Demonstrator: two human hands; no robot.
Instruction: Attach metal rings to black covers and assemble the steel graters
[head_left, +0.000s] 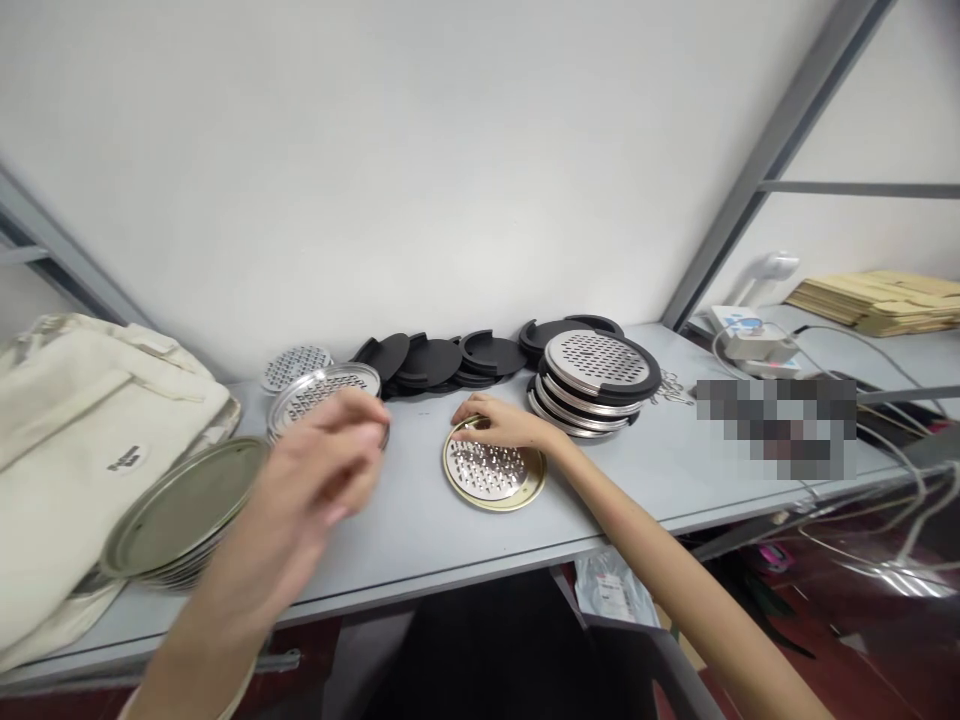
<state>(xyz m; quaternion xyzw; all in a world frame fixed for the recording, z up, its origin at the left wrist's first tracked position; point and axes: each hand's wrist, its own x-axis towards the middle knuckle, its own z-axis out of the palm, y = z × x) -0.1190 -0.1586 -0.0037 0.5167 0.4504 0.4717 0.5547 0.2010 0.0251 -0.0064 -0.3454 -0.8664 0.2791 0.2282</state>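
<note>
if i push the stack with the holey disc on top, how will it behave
The stack would probably shift or topple, since its layers sit unevenly. Its shiny metal rims look slippery, and the top disc seems rigid, not floppy.

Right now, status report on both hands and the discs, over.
Right hand on round gold-rimmed metal grater disc. Left hand raised, blurred, partly hiding silver perforated discs. Black round trays behind, near the wall.

Grey table: cream bag, olive plates, grater discs, gold-rimmed dish, black pieces, silver-black stack.
</note>
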